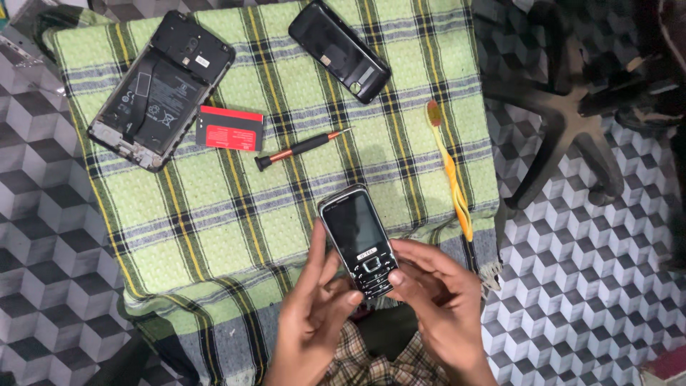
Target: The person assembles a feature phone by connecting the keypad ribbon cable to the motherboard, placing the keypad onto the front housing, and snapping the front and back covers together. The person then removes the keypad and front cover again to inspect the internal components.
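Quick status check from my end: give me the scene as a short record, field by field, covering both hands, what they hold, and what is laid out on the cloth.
left hand: grips the keypad phone along its left edge and lower end
right hand: fingers on the phone's lower right, by the keypad
phone state: face up, screen dark
surface: green checked cloth
far left: opened smartphone, insides showing
beside it: red battery
centre: screwdriver
top: black back cover
right: orange toothbrush
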